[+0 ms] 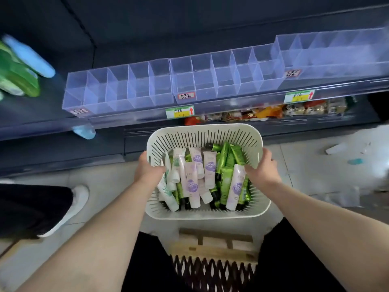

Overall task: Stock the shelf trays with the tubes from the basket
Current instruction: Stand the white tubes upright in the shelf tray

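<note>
Clear divided shelf trays (174, 85) line the dark shelf; below, the left hand (148, 168) and right hand (262, 168) grip the white basket (205, 134) of tubes (209, 169) by its sides.

Shelving: dark shelving (130, 26).
Floor: pale tiled floor (109, 175) at the shelving's foot.
Stool: wooden stool (214, 249) in front of the shelving.

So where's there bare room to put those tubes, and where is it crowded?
Every compartment of the three clear trays on the shelf looks empty, from the green packs at the left end rightwards. The basket is crowded: tubes heaped across it, with the left hand and right hand gripping its sides. The packets underneath are packed too.
</note>
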`<state>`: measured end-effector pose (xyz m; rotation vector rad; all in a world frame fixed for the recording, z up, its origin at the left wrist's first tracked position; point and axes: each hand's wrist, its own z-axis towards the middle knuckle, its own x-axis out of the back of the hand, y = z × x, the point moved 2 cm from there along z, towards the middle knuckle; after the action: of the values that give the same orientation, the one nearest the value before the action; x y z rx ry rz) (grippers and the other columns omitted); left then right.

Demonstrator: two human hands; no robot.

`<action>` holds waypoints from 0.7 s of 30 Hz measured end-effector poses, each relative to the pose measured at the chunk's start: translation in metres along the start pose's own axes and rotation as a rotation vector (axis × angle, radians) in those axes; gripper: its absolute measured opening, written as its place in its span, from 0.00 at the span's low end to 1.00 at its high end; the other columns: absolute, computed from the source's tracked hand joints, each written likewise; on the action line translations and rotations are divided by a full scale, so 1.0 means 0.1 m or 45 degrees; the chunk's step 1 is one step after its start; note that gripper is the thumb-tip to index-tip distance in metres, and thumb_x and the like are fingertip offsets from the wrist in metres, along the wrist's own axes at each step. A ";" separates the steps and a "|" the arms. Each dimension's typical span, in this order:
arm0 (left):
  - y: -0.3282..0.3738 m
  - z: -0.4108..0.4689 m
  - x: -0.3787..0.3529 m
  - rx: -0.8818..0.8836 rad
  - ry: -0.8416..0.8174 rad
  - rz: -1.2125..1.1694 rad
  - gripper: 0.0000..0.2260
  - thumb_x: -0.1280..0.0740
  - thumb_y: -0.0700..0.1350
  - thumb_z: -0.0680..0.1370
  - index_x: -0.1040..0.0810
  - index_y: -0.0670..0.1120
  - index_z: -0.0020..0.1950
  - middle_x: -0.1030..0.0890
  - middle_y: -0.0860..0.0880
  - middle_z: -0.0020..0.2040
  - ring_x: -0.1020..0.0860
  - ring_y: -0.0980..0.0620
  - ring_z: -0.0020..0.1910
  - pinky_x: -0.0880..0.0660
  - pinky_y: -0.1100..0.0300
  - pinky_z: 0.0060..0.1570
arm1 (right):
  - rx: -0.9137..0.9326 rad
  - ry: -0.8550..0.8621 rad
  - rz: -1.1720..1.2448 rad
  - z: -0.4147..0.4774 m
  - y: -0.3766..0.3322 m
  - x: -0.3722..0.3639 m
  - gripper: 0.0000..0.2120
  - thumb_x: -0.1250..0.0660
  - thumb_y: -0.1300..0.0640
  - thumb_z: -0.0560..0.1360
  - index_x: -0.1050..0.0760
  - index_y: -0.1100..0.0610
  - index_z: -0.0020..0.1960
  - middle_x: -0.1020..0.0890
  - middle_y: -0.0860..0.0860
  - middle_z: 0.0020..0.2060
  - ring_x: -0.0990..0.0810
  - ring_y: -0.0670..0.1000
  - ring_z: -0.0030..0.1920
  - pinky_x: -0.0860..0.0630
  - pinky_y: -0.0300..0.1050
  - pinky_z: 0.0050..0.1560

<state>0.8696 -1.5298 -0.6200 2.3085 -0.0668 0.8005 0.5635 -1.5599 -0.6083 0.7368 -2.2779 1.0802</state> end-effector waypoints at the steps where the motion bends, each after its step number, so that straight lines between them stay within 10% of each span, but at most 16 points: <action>1: 0.00 0.07 -0.05 -0.008 0.003 0.010 0.32 0.29 0.39 0.73 0.38 0.53 0.73 0.23 0.51 0.57 0.23 0.47 0.53 0.24 0.50 0.56 | 0.011 0.002 0.004 0.08 0.02 -0.04 0.32 0.36 0.59 0.76 0.49 0.53 0.74 0.34 0.60 0.63 0.28 0.56 0.45 0.30 0.48 0.44; 14: 0.01 0.46 -0.41 -0.054 0.321 0.283 0.28 0.31 0.44 0.68 0.39 0.49 0.64 0.26 0.42 0.57 0.25 0.40 0.54 0.23 0.47 0.53 | 0.267 0.388 -0.204 0.70 0.09 -0.29 0.34 0.35 0.54 0.71 0.46 0.56 0.73 0.30 0.58 0.60 0.27 0.61 0.55 0.27 0.55 0.50; 21: 0.03 0.31 -0.51 -0.464 0.373 0.959 0.27 0.33 0.47 0.74 0.34 0.43 0.71 0.43 0.42 0.76 0.45 0.41 0.76 0.42 0.44 0.73 | 0.673 0.367 -1.084 0.59 0.10 -0.54 0.34 0.43 0.55 0.75 0.51 0.57 0.77 0.55 0.55 0.77 0.63 0.55 0.76 0.61 0.65 0.73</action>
<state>0.8440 -1.5595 -0.6651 1.7781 -0.9102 1.3523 0.5833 -1.5884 -0.6811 1.4621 -1.2014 1.2242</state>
